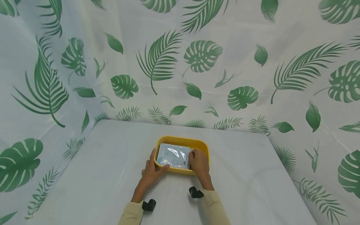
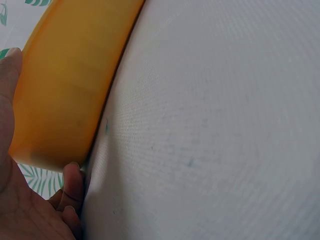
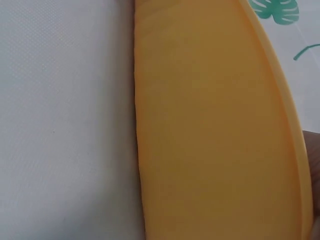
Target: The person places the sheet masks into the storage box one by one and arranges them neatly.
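A yellow tray (image 1: 182, 139) sits on the white table, a little nearer than its middle. Inside it lies a flat silvery-blue packet (image 1: 174, 155) with a barcode. My left hand (image 1: 151, 172) grips the tray's near-left corner, fingers along the outer wall and thumb hooked over the rim. My right hand (image 1: 199, 164) holds the near-right corner, its fingers curled over the rim and touching the packet's right edge. The left wrist view shows the tray's outer wall (image 2: 65, 90) beside my palm (image 2: 20, 200). In the right wrist view the tray wall (image 3: 210, 125) fills the frame, with a sliver of hand (image 3: 316, 175).
The table (image 1: 98, 175) is covered in white cloth. A leaf-printed white curtain (image 1: 197, 62) closes in the back and both sides. Black wrist cameras (image 1: 149, 204) sit on both cream sleeves.
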`<state>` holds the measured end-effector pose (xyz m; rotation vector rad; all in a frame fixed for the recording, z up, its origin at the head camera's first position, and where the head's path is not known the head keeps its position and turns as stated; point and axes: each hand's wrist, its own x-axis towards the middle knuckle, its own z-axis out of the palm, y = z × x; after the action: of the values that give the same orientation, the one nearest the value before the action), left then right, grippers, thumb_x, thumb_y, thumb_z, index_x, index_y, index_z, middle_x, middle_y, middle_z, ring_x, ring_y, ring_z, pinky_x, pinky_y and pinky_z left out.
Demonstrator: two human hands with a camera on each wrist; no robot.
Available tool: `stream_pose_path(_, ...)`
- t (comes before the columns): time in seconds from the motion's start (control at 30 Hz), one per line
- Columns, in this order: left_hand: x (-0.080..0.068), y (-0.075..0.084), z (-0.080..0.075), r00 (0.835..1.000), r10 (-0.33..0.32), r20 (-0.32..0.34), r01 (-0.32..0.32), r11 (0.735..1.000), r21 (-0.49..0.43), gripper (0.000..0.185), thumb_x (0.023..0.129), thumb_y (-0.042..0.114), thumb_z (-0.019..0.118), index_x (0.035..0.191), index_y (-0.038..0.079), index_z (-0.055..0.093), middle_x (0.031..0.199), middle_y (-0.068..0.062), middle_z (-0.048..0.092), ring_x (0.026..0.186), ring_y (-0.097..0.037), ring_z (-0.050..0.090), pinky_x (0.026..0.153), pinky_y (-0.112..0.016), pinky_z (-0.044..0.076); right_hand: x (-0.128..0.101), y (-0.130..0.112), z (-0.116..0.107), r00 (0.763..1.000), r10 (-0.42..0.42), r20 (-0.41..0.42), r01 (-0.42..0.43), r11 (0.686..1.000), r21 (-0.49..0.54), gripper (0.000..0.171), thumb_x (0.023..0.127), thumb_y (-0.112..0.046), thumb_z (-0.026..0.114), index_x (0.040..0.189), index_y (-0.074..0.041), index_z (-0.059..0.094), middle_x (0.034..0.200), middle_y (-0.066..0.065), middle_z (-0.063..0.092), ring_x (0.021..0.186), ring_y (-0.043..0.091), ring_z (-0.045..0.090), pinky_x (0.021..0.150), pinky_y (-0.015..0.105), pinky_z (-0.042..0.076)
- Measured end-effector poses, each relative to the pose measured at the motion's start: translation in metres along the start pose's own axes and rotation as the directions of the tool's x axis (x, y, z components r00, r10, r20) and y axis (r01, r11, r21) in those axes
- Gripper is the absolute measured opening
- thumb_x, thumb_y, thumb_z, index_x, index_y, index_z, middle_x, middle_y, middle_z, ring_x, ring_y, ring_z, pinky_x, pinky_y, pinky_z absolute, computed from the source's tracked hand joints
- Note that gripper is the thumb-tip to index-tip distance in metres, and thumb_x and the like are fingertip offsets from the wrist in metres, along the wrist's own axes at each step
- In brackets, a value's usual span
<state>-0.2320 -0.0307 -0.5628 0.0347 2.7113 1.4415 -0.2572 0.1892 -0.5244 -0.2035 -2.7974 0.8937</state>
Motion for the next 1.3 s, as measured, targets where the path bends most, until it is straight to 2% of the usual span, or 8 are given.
stream_pose_path(0.17,0.001,0.001,0.0,1.0,0.008,-0.01,-0.008,1.0,0.01,0.1,0.083,0.06,0.066,0.157,0.028,0.007,0.14,-0.021,0.044,0.124,-0.035,0.046,0.089,-0.058,0.029,0.0,0.0,0.0,0.978,-0.061,-0.197,0.078,0.994,0.08,0.019,0.096,-0.018,0.061,0.098,0.0,0.07,0.083,0.009,0.067,0.07,0.018,0.056,0.066,0.032,0.049)
stream_pose_path(0.33,0.001,0.004,-0.003,1.0,0.005,-0.018,-0.005,1.0,0.012,0.099,0.083,0.06,0.066,0.157,0.028,0.008,0.134,-0.021,0.046,0.119,-0.034,0.048,0.087,-0.056,0.03,0.0,0.003,0.001,0.888,-0.116,-0.446,0.208,0.965,0.162,0.018,0.096,-0.016,0.061,0.094,0.0,0.069,0.078,0.009,0.064,0.068,0.017,0.054,0.063,0.029,0.047)
stream_pose_path(0.53,-0.002,0.007,-0.004,1.0,0.017,-0.015,-0.018,1.0,-0.006,0.1,0.083,0.059,0.067,0.157,0.025,0.01,0.135,-0.023,0.046,0.119,-0.035,0.047,0.087,-0.058,0.031,-0.003,0.011,-0.001,0.801,-0.007,-0.598,0.264,0.902,0.343,0.02,0.097,-0.015,0.061,0.095,0.002,0.069,0.078,0.012,0.063,0.068,0.014,0.05,0.061,0.015,0.039)
stream_pose_path(0.73,-0.005,0.005,-0.001,0.999,0.026,-0.023,-0.025,1.0,0.017,0.1,0.082,0.059,0.068,0.157,0.023,0.011,0.13,-0.023,0.049,0.115,-0.034,0.049,0.084,-0.056,0.033,-0.016,0.031,0.0,0.737,0.145,-0.66,0.192,0.891,0.41,0.019,0.097,-0.016,0.06,0.099,0.001,0.069,0.079,0.011,0.064,0.068,0.009,0.047,0.06,0.011,0.035)
stream_pose_path(0.87,-0.005,0.005,-0.001,0.999,0.029,-0.027,-0.028,0.999,0.036,0.1,0.083,0.059,0.067,0.157,0.023,0.01,0.123,-0.02,0.05,0.108,-0.03,0.05,0.079,-0.048,0.032,-0.025,0.051,-0.002,0.752,0.287,-0.593,0.078,0.855,0.512,0.023,0.099,-0.02,0.056,0.102,0.0,0.066,0.076,0.005,0.058,0.065,0.003,0.047,0.058,0.011,0.036)
stream_pose_path(1.03,-0.006,0.005,-0.001,0.999,0.034,-0.027,-0.033,0.999,0.034,0.101,0.082,0.062,0.065,0.157,0.022,0.01,0.122,-0.02,0.05,0.105,-0.03,0.05,0.075,-0.043,0.029,-0.036,0.071,-0.008,0.81,0.414,-0.416,-0.119,0.81,0.574,0.025,0.102,-0.02,0.048,0.1,-0.001,0.064,0.069,0.004,0.057,0.055,0.003,0.046,0.051,0.016,0.037)
stream_pose_path(1.2,-0.006,0.004,-0.001,0.997,0.055,-0.047,-0.054,0.998,0.025,0.101,0.082,0.063,0.065,0.157,0.022,0.011,0.122,-0.022,0.05,0.106,-0.032,0.05,0.074,-0.043,0.028,-0.043,0.079,-0.01,0.878,0.414,-0.239,-0.261,0.835,0.484,0.032,0.104,-0.024,0.044,0.098,0.0,0.064,0.062,0.004,0.059,0.051,0.008,0.048,0.047,0.021,0.038)
stream_pose_path(1.3,-0.005,0.002,-0.002,0.999,0.04,-0.034,-0.039,0.999,0.032,0.102,0.082,0.061,0.066,0.157,0.023,0.01,0.124,-0.021,0.049,0.108,-0.032,0.049,0.076,-0.045,0.03,-0.044,0.081,-0.01,0.91,0.372,-0.185,-0.268,0.866,0.422,0.03,0.103,-0.022,0.047,0.096,0.001,0.064,0.058,0.002,0.059,0.048,0.01,0.05,0.045,0.022,0.038)
